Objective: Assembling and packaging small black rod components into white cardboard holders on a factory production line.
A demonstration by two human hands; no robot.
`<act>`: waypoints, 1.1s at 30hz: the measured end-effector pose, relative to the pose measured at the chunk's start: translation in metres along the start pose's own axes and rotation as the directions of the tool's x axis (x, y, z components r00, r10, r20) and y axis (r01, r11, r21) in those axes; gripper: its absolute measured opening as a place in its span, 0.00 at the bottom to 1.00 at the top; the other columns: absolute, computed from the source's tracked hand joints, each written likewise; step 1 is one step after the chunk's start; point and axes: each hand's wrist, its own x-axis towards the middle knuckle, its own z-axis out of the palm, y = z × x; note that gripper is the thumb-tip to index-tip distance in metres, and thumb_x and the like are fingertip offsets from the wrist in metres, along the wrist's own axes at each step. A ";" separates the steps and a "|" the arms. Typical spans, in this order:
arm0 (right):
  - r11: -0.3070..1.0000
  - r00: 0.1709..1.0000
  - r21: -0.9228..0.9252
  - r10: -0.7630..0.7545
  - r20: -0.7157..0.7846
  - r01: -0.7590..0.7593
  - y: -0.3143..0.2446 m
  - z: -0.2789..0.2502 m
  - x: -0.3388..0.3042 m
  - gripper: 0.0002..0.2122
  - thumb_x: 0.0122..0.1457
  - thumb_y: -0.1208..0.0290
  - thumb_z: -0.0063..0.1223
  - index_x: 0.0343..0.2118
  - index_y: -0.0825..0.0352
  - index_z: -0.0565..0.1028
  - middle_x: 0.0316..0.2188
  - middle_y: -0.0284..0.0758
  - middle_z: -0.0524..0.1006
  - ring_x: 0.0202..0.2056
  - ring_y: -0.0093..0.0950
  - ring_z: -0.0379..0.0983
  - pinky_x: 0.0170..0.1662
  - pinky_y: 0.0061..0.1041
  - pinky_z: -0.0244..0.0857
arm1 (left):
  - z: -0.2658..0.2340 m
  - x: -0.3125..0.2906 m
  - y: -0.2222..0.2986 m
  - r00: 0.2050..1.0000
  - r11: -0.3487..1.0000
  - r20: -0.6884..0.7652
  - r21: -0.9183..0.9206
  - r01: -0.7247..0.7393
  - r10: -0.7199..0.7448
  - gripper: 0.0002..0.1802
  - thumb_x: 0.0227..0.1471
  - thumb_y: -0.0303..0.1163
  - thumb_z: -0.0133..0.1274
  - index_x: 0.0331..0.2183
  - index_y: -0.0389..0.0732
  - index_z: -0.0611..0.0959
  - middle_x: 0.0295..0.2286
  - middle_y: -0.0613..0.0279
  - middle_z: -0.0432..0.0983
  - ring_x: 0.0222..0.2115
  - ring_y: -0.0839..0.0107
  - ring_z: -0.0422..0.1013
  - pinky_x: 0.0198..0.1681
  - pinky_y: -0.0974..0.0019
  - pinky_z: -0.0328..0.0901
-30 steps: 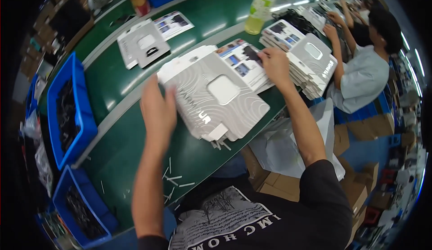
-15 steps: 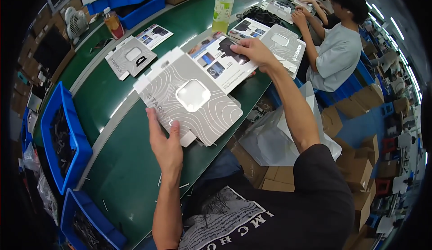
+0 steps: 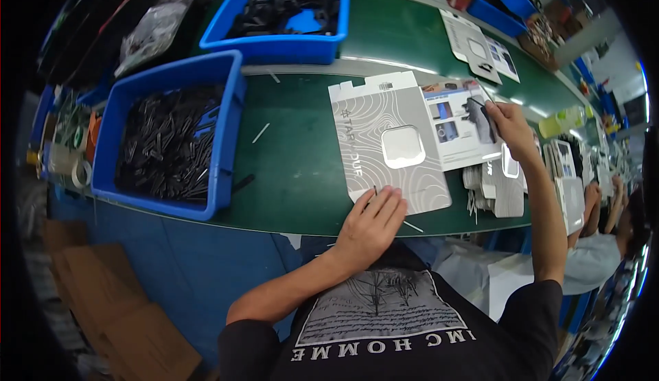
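A flat, unfolded grey packaging carton [image 3: 412, 189] with white contour lines and a pale square window lies on the green table before me. Its right panel carries printed pictures. My left hand [image 3: 376, 223] rests on the carton's near edge, palm down, fingers stretched over the card. A small dark sliver shows by its fingertips; I cannot tell what it is. My right hand [image 3: 511, 130] grips the far right edge of the carton, thumb on top and the other fingers mostly hidden. Close by the right forearm is a stack of similar flat cartons [image 3: 508, 199].
Left of the carton stands a blue bin [image 3: 235, 120] of black strips, with another blue bin [image 3: 292, 51] of black parts behind it. More flat cartons [image 3: 473, 48] and a bottle [image 3: 563, 121] are farther off. A co-worker [image 3: 594, 257] sits at the right.
My view has swung left, bringing the bins closer to the middle. The carton, raised and tilted before, now lies flatter. My left hand has shifted to its near edge; the right keeps its grip.
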 end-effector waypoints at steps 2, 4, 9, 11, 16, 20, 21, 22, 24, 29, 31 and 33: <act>0.856 0.960 -0.475 -0.270 -0.072 0.205 -0.002 0.008 0.033 0.13 0.65 0.67 0.53 0.35 0.75 0.79 0.23 0.35 0.79 0.23 0.25 0.71 0.30 0.23 0.65 | 0.008 -0.005 -0.008 0.999 0.999 -0.028 -0.025 0.045 -0.046 0.19 0.52 0.32 0.57 0.45 0.33 0.80 0.52 0.51 0.73 0.54 0.56 0.69 0.59 0.46 0.60; 0.662 0.858 -0.642 -0.514 -0.011 0.388 -0.037 0.038 0.062 0.11 0.64 0.68 0.54 0.37 0.74 0.79 0.24 0.38 0.79 0.23 0.33 0.70 0.32 0.31 0.64 | 0.005 -0.010 -0.026 0.997 0.998 -0.059 -0.039 0.056 -0.058 0.16 0.52 0.29 0.55 0.42 0.33 0.80 0.49 0.52 0.75 0.50 0.57 0.71 0.57 0.51 0.63; 0.547 0.653 -0.366 -0.691 0.309 0.753 -0.168 0.210 0.133 0.09 0.64 0.72 0.54 0.41 0.69 0.82 0.32 0.36 0.82 0.25 0.24 0.67 0.30 0.23 0.62 | 0.004 -0.002 -0.019 0.994 0.992 -0.012 -0.067 0.104 -0.105 0.13 0.49 0.26 0.54 0.39 0.32 0.79 0.35 0.56 0.71 0.34 0.63 0.67 0.42 0.64 0.64; 0.372 0.536 -0.408 -0.724 0.435 0.833 -0.180 0.264 0.193 0.10 0.58 0.76 0.56 0.42 0.67 0.82 0.33 0.39 0.82 0.28 0.34 0.74 0.36 0.32 0.69 | 0.005 0.004 -0.025 0.996 0.994 -0.065 -0.094 0.056 -0.062 0.13 0.49 0.25 0.54 0.39 0.33 0.79 0.32 0.57 0.69 0.31 0.64 0.64 0.39 0.64 0.63; 0.209 0.481 -0.469 -0.647 0.592 0.858 -0.187 0.326 0.258 0.11 0.54 0.77 0.57 0.40 0.63 0.82 0.34 0.40 0.82 0.35 0.44 0.79 0.41 0.42 0.73 | 0.001 0.000 -0.035 0.993 0.972 -0.054 -0.216 0.092 -0.106 0.12 0.49 0.25 0.53 0.39 0.33 0.79 0.32 0.57 0.69 0.30 0.65 0.63 0.39 0.65 0.62; 0.189 0.511 -0.497 -0.547 0.663 0.847 -0.186 0.334 0.260 0.10 0.55 0.76 0.57 0.40 0.62 0.82 0.33 0.39 0.82 0.35 0.43 0.78 0.41 0.41 0.73 | 0.001 -0.002 -0.036 0.990 0.960 -0.026 -0.252 0.125 -0.136 0.12 0.49 0.25 0.54 0.38 0.34 0.79 0.32 0.57 0.69 0.30 0.65 0.62 0.38 0.65 0.62; 0.155 0.496 -0.500 -0.543 0.678 0.852 -0.187 0.330 0.258 0.09 0.55 0.76 0.57 0.39 0.63 0.81 0.32 0.38 0.82 0.34 0.43 0.78 0.40 0.41 0.72 | 0.002 -0.002 -0.038 0.990 0.957 -0.032 -0.262 0.126 -0.139 0.12 0.49 0.25 0.54 0.38 0.34 0.79 0.32 0.58 0.69 0.30 0.65 0.62 0.38 0.66 0.62; 0.119 0.480 -0.502 -0.540 0.692 0.857 -0.190 0.325 0.254 0.08 0.55 0.76 0.57 0.39 0.64 0.81 0.32 0.38 0.81 0.32 0.42 0.77 0.40 0.40 0.72 | 0.002 -0.003 -0.040 0.989 0.955 -0.038 -0.270 0.125 -0.140 0.11 0.49 0.25 0.54 0.38 0.35 0.79 0.31 0.58 0.69 0.30 0.65 0.62 0.38 0.66 0.62; 0.088 0.466 -0.503 -0.541 0.700 0.859 -0.189 0.319 0.250 0.08 0.56 0.76 0.57 0.38 0.65 0.81 0.31 0.37 0.81 0.31 0.41 0.77 0.40 0.40 0.71 | 0.002 -0.003 -0.040 0.990 0.954 -0.038 -0.275 0.122 -0.138 0.11 0.49 0.25 0.54 0.38 0.35 0.79 0.31 0.58 0.69 0.30 0.66 0.62 0.38 0.66 0.62; 0.375 0.530 -0.403 -0.745 0.405 0.835 -0.183 0.289 0.232 0.06 0.63 0.71 0.52 0.37 0.67 0.78 0.28 0.35 0.81 0.28 0.34 0.77 0.34 0.34 0.72 | 0.003 0.003 -0.032 0.986 0.955 -0.087 -0.276 0.112 -0.141 0.09 0.48 0.24 0.55 0.36 0.36 0.79 0.29 0.59 0.68 0.29 0.65 0.61 0.37 0.65 0.62; 0.562 0.644 -0.316 -0.689 0.331 0.764 -0.190 0.255 0.194 0.07 0.65 0.70 0.50 0.36 0.67 0.77 0.26 0.35 0.80 0.27 0.31 0.76 0.32 0.30 0.71 | 0.004 0.007 -0.030 0.989 0.950 -0.060 -0.294 0.109 -0.132 0.09 0.49 0.25 0.53 0.35 0.35 0.79 0.29 0.58 0.67 0.29 0.65 0.61 0.37 0.64 0.61; 0.708 0.693 -0.013 -0.687 0.219 0.706 -0.188 0.217 0.153 0.08 0.65 0.69 0.51 0.36 0.68 0.78 0.26 0.34 0.80 0.25 0.22 0.73 0.29 0.20 0.67 | 0.004 0.009 -0.034 0.980 0.929 -0.061 -0.336 0.157 -0.188 0.08 0.48 0.23 0.54 0.34 0.36 0.79 0.27 0.59 0.68 0.27 0.64 0.62 0.35 0.62 0.62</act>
